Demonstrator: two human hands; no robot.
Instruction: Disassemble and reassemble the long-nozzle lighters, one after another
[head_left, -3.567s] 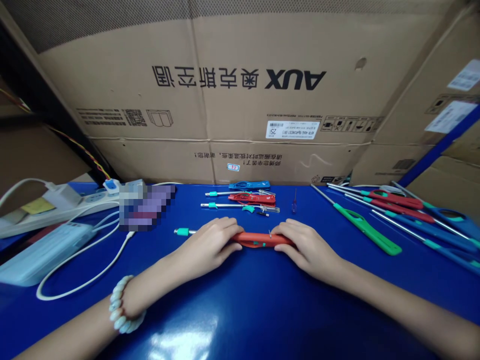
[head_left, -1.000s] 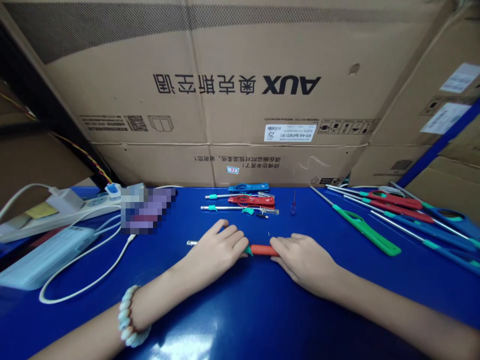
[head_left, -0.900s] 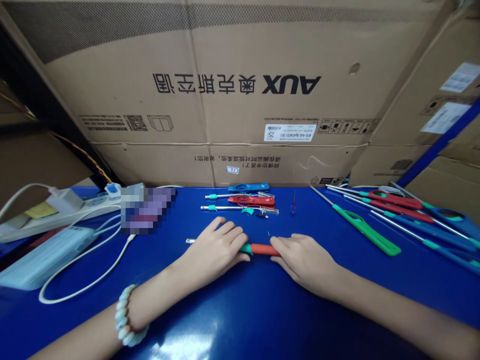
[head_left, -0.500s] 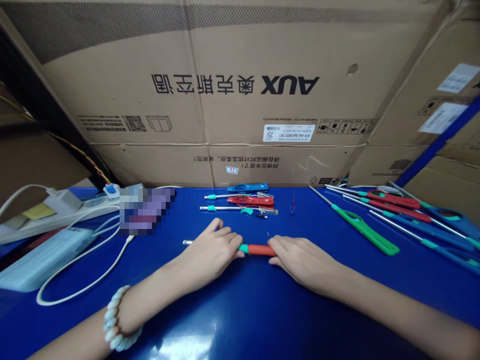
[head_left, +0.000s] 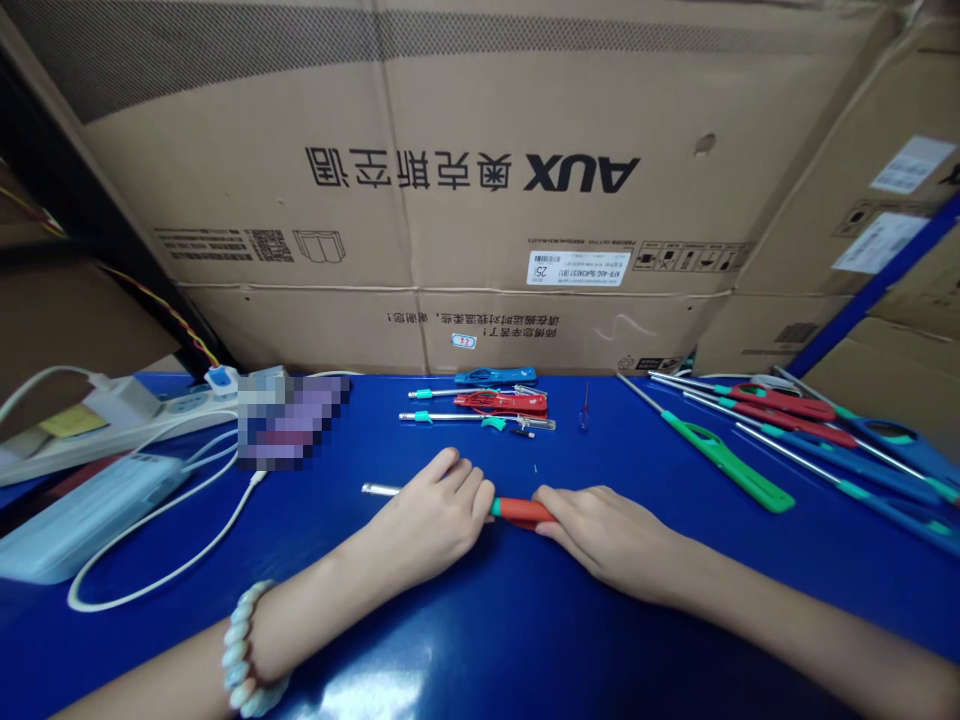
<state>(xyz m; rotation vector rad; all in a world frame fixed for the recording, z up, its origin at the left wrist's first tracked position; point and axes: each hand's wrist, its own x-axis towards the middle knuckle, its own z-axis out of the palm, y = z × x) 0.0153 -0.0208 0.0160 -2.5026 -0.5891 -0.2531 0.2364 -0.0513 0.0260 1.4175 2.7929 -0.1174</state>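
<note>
Clasping from both ends now: the left hand (head_left: pixel 444 510) is gripping the tube (head_left: pixel 380 490) of a red lighter (head_left: pixel 516 510) over the blue table (head_left: pixel 480 625), the right hand (head_left: pixel 604 530) its handle (head_left: pixel 529 510); it's looking nearly assembled. Rightward, whole-looking lighters (head_left: pixel 750 482) are lying; farther back, loose tubes (head_left: pixel 454 417) and shells (head_left: pixel 514 402) are sitting unjoined.

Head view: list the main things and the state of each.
Left hand: closed on the rod end
Right hand: closed on the handle
Orange-handled tool: gripped in both hands
Green-handled tool: lying, rod attached
Power strip: plug inserted
Cardboard: upright, print upside down
Bracelet: worn on left wrist
</note>
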